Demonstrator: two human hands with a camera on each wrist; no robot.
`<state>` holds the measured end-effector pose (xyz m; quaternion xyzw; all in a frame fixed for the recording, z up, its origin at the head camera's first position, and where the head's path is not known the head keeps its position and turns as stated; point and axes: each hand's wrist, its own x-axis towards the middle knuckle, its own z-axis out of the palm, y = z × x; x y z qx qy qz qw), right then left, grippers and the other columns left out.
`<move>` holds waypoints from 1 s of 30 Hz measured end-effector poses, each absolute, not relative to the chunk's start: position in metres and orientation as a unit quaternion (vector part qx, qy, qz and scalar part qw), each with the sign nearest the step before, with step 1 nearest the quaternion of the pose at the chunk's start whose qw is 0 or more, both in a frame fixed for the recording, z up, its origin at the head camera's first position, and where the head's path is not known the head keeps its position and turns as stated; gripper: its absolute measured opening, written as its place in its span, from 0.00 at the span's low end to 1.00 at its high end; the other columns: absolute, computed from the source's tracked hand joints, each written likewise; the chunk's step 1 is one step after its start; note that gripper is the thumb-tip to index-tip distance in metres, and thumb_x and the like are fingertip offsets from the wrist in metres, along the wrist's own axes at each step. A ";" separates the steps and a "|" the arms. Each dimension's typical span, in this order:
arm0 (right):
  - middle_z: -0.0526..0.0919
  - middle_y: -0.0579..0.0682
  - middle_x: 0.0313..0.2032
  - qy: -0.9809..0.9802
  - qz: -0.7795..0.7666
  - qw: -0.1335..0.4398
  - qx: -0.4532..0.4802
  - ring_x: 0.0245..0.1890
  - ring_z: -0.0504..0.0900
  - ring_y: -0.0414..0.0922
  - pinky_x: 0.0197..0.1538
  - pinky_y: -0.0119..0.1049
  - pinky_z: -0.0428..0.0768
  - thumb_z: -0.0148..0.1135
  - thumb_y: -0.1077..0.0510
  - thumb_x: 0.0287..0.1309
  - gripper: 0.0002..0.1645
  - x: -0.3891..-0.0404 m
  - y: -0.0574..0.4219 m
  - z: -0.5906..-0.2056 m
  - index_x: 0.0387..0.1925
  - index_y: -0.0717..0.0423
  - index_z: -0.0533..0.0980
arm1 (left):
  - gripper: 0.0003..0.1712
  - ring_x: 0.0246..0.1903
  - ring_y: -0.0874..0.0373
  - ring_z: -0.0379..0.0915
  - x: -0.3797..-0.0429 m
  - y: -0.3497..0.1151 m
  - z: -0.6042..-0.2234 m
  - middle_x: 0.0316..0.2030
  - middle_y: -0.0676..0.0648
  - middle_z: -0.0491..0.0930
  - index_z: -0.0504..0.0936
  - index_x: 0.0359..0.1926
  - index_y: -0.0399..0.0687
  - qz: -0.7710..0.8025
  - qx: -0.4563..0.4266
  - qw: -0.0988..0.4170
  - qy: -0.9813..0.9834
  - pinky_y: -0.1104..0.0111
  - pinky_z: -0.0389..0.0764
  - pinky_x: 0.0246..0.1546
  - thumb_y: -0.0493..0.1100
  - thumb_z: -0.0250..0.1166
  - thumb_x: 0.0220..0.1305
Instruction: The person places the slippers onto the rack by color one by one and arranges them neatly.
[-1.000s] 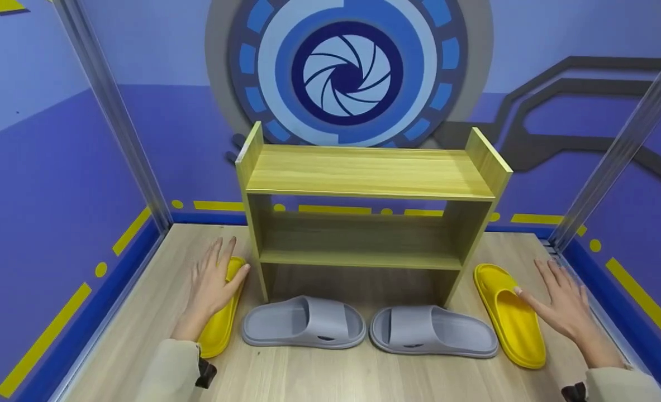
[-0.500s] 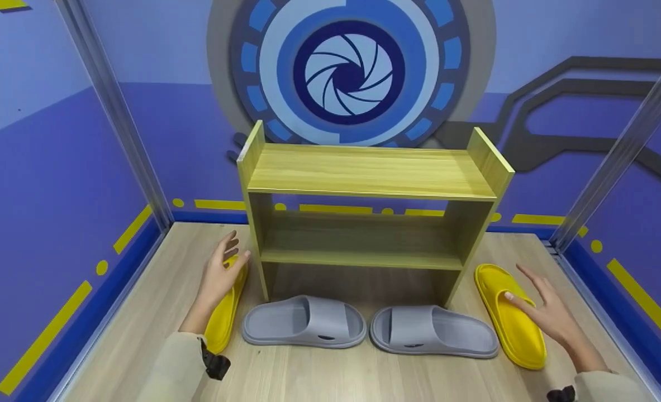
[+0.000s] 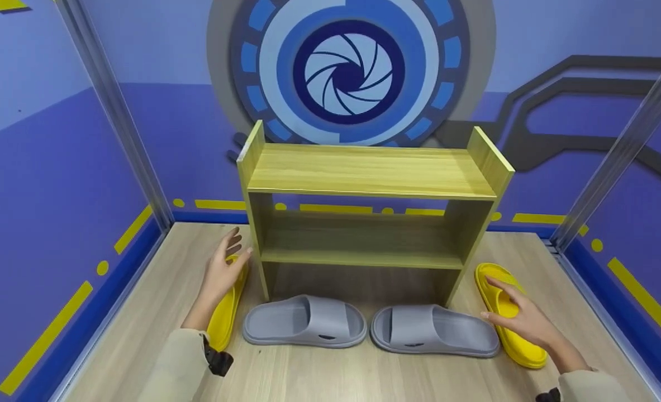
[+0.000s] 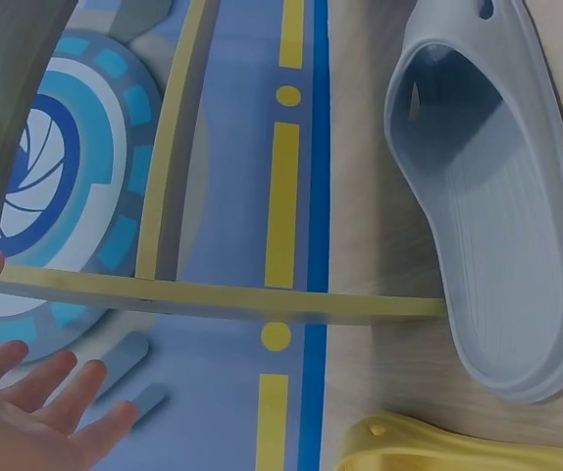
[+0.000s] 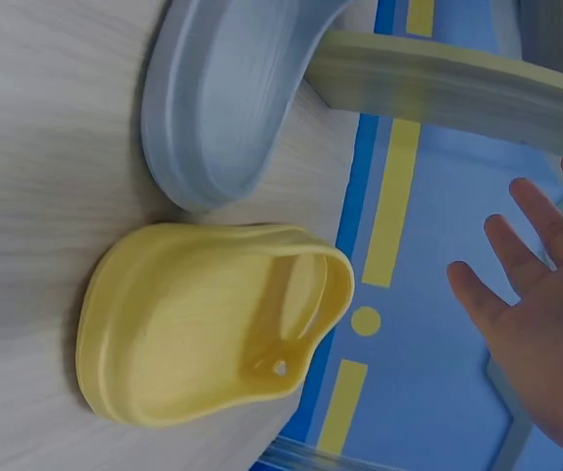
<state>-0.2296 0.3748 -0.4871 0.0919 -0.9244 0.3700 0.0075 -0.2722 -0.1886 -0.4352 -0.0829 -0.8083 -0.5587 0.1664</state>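
My left hand [image 3: 223,272] hovers over the left yellow slipper [image 3: 225,318], fingers loosely bent and holding nothing; it covers part of that slipper in the head view. My right hand [image 3: 523,318] is over the right yellow slipper [image 3: 523,353], thumb and fingers spread apart with nothing between them. In the right wrist view its fingers stand well off that slipper. Two grey slippers lie sideways between the yellow ones: the left grey slipper [image 3: 285,321] and the right grey slipper [image 3: 464,329], toes pointing at each other.
A wooden shelf rack [image 3: 364,170] stands upright behind the grey slippers, with bare boards. Blue printed walls [image 3: 39,195] and metal posts [image 3: 112,111] close in the sides and back of the wooden tabletop [image 3: 330,379].
My right hand has moved left, across the right yellow slipper, and its fingers have bent. My left hand has shifted slightly right and its fingers have curled a little. The slippers have stayed put.
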 end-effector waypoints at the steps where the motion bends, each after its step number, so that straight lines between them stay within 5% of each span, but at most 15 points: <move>1: 0.58 0.62 0.60 -0.924 0.371 0.005 0.096 0.58 0.54 0.62 0.51 0.64 0.52 0.62 0.46 0.48 0.44 -0.230 0.373 -0.488 0.64 0.54 0.55 | 0.32 0.52 0.42 0.63 -0.270 -0.187 -0.431 0.55 0.34 0.64 0.58 0.62 0.37 -0.562 -0.082 0.164 -0.806 0.53 0.63 0.50 0.40 0.59 0.59; 18: 0.62 0.56 0.60 -0.896 0.419 -0.050 0.140 0.59 0.56 0.55 0.55 0.60 0.51 0.65 0.47 0.45 0.44 -0.234 0.347 -0.522 0.62 0.52 0.59 | 0.32 0.52 0.43 0.63 -0.279 -0.179 -0.421 0.55 0.34 0.65 0.60 0.61 0.36 -0.581 -0.077 0.156 -0.795 0.53 0.63 0.50 0.42 0.59 0.58; 30: 0.61 0.59 0.60 -0.906 0.378 -0.065 0.178 0.58 0.56 0.60 0.51 0.63 0.54 0.65 0.48 0.46 0.44 -0.238 0.339 -0.533 0.63 0.54 0.58 | 0.33 0.53 0.43 0.62 -0.284 -0.173 -0.408 0.55 0.35 0.63 0.58 0.61 0.35 -0.602 -0.089 0.145 -0.780 0.55 0.63 0.51 0.42 0.59 0.58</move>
